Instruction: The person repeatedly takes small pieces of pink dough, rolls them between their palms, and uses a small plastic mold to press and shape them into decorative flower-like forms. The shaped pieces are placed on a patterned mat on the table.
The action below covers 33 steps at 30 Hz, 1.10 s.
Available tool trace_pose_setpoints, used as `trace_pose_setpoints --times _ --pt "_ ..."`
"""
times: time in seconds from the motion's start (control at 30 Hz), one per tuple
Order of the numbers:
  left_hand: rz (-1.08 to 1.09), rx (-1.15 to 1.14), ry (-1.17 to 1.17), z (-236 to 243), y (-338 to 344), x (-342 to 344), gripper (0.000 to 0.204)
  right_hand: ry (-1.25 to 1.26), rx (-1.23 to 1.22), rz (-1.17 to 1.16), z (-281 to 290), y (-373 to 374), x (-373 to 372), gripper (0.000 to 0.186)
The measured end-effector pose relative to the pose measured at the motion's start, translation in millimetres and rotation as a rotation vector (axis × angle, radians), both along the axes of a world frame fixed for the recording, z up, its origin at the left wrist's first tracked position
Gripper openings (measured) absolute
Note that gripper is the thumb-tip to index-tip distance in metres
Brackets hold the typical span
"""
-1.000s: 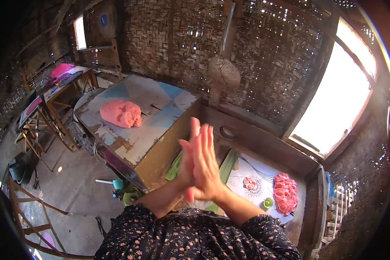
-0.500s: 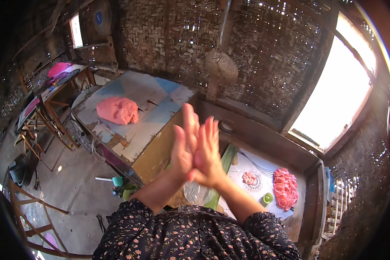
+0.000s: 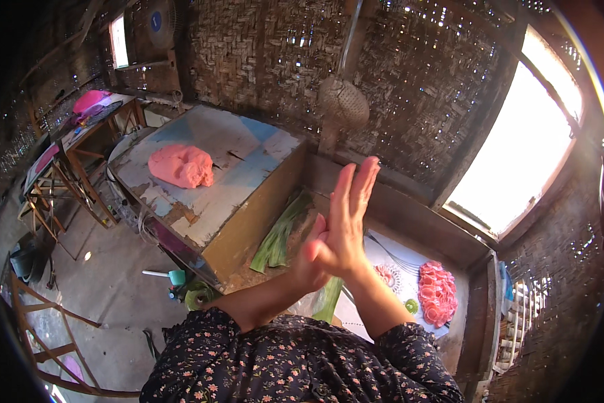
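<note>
My left hand (image 3: 312,258) and my right hand (image 3: 349,221) are pressed palm to palm in the middle of the head view. The right fingers are stretched upward, mostly hiding the left hand; whatever may lie between the palms is hidden. Beyond them, a pink lump of dough (image 3: 179,166) rests on a worn wooden box top (image 3: 248,141). Below right, overlapping pink discs (image 3: 437,293) lie on a white patterned sheet (image 3: 372,312), near a small green round item (image 3: 410,305) and a pink piece partly behind my wrist. Green leaf strips (image 3: 278,235) lie beside the box.
At the left stand a wooden table (image 3: 94,134) with pink items and a wooden frame (image 3: 60,356) on the concrete floor (image 3: 114,282). A turquoise scoop (image 3: 177,277) lies below the box. A woven hat (image 3: 342,104) hangs on the bamboo wall beside a bright window (image 3: 517,134).
My joined hands have shifted to the right and tilted, with the right hand sliding higher over the left. More of the leaf strips beside the box is uncovered.
</note>
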State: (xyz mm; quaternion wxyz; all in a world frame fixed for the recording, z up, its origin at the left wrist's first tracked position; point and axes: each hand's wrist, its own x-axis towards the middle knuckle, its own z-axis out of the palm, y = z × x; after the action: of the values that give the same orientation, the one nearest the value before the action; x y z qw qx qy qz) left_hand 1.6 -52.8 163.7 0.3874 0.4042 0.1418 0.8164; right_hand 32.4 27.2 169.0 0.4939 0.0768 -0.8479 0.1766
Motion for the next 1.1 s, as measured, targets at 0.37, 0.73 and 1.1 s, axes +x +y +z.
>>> trace_pose_setpoints --times 0.37,0.73,1.1 --pt "0.052 -0.140 -0.047 1 -1 9 0.063 -0.035 -0.257 0.069 18 5 -3 0.104" --pt "0.145 0.061 0.042 4 -11 -7 0.067 -0.173 -0.147 0.288 9 -6 4 0.109" --pt "-0.015 0.106 0.011 -4 -7 2 0.065 -0.104 -0.157 0.111 10 -12 19 0.111"
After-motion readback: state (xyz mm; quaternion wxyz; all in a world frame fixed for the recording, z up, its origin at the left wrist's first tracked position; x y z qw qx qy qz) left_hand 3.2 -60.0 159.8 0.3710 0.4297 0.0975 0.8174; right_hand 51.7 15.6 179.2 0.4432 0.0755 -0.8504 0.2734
